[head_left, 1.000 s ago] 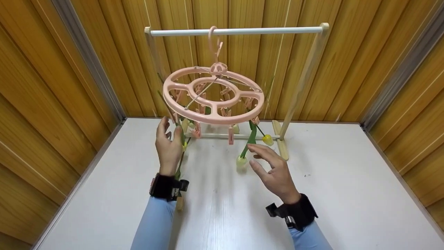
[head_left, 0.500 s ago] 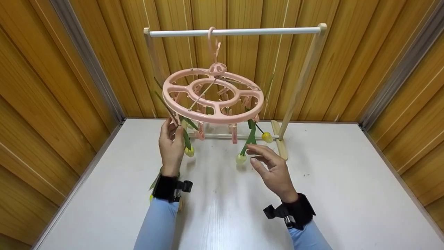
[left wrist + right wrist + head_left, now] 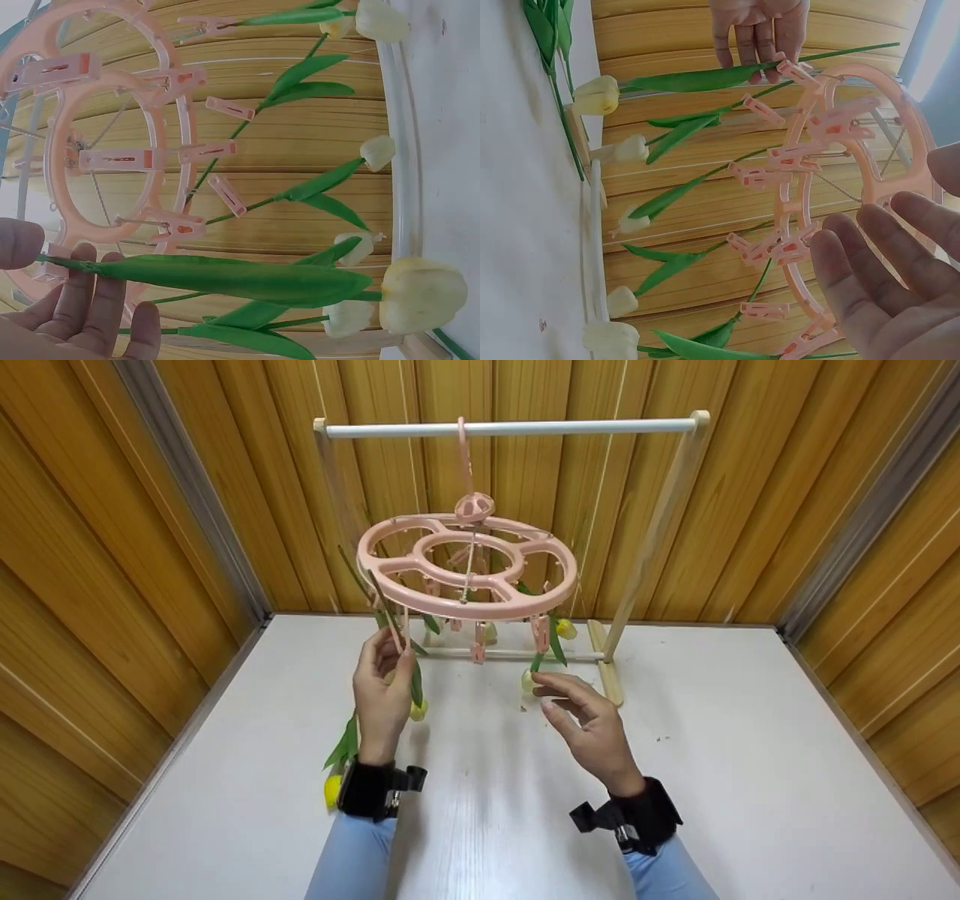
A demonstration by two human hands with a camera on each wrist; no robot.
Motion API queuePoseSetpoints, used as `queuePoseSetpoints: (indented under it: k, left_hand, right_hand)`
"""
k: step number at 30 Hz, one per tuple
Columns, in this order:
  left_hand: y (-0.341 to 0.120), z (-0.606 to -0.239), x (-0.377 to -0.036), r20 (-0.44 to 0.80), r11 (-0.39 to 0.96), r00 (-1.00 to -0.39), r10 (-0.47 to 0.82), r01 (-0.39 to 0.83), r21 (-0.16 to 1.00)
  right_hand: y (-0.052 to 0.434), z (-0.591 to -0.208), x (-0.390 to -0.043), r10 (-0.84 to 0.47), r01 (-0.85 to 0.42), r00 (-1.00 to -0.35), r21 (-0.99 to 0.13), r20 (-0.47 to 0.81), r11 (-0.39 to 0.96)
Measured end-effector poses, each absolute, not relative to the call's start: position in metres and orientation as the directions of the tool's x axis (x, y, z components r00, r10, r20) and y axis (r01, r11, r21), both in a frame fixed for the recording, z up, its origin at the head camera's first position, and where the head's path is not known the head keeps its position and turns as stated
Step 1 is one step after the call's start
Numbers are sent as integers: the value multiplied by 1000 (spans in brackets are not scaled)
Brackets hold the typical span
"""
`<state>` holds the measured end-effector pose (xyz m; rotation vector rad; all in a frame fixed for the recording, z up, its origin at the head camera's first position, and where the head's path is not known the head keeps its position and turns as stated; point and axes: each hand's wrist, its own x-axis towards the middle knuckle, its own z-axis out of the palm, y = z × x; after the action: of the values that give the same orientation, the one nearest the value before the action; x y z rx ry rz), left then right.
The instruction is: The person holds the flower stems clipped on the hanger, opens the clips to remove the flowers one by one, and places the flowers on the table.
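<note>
Head view: hands point(image 3: 381, 694) point(image 3: 591, 727) above white table point(image 3: 480, 795), wood-grained walls point(image 3: 750, 510) behind.

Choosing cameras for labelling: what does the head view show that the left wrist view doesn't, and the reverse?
Head only: the right grip, both black wrist straps, and a yellow bloom beside the left strap.
Left wrist only: a pale bloom just past the long near leaf; I can't make that bloom out from the head.
Both: the left grip, the pink ring hanger, its hanging clips, tulips among them, the wood-panelled wall and the white table.
</note>
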<state>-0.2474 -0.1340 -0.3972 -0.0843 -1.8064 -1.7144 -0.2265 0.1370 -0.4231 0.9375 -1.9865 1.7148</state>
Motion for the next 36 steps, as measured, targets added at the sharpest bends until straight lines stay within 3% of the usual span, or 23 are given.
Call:
queuePoseSetpoints:
  k: [12, 26, 36]
  left_hand:
    - [-114, -397, -224, 581, 228, -772, -257, 536, 813]
    - [-94, -403, -213, 579, 113, -799, -166, 567, 816]
    - [-87, -401, -211, 580, 115, -793, -187, 569, 814]
  right_hand:
    - [138, -422, -226, -239, -662, -737, -747, 632, 63]
    - [138, -423, -227, -243, -681, -720, -728, 650, 72]
    - [138, -424, -227, -252, -691, -709, -721, 659, 58]
